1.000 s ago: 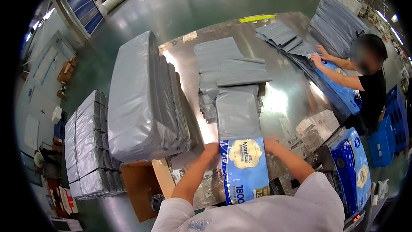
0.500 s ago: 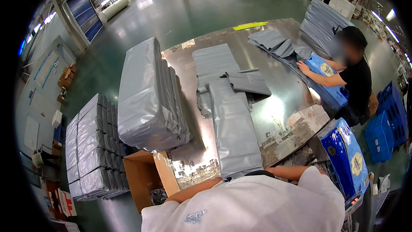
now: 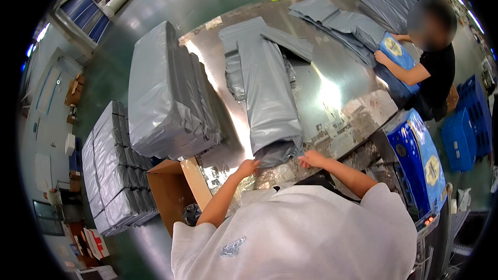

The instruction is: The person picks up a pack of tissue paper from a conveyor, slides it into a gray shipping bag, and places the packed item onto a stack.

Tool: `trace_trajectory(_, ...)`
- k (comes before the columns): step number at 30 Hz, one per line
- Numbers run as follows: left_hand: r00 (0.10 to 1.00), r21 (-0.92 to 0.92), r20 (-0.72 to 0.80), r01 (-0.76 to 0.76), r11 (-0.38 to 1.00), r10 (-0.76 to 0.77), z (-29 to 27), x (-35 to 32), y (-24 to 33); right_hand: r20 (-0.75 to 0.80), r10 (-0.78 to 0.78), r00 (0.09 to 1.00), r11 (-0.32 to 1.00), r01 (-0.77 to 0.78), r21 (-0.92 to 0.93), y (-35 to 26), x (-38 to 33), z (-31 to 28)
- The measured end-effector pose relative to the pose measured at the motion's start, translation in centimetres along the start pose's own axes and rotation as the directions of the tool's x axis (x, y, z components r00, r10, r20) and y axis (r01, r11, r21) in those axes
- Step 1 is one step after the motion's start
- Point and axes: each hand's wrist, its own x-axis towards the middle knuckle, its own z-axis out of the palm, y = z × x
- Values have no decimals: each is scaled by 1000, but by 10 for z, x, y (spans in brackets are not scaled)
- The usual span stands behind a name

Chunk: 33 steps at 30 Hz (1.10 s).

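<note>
The left hand point(image 3: 249, 168) is at seven o'clock of the gray bag point(image 3: 271, 93), the right hand point(image 3: 313, 159) at five, both curled; whether they pinch it cannot be told. A big gray stack point(image 3: 163, 93) sits at nine o'clock. The bag lies on the worktop point(image 3: 322, 114).

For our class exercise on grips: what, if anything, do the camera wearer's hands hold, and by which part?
The left hand and right hand are at the near corners of the grey plastic bag; whether either grips it cannot be told.
</note>
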Motion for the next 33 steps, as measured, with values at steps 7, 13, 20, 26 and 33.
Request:
trace_trajectory(7,946,-120,-287,123,985,-153,29,-40,27,11,49,999,878,-48,476,57,-24,15)
trace_trajectory(13,802,-4,-375,-503,864,465,50,35,113,-14,-7,1000,891,12,454,44,-10,24)
trace_trajectory(20,783,17,-301,-566,824,544,65,60,138,49,-5,999,850,-22,526,29,-12,20)
trace_trajectory(26,912,-152,-409,-22,988,-42,65,-17,19,26,137,990,800,-126,586,60,-12,17)
trace_trajectory(33,156,-223,-318,946,234,-935,19,-241,-192,125,176,976,738,-215,640,107,-18,22)
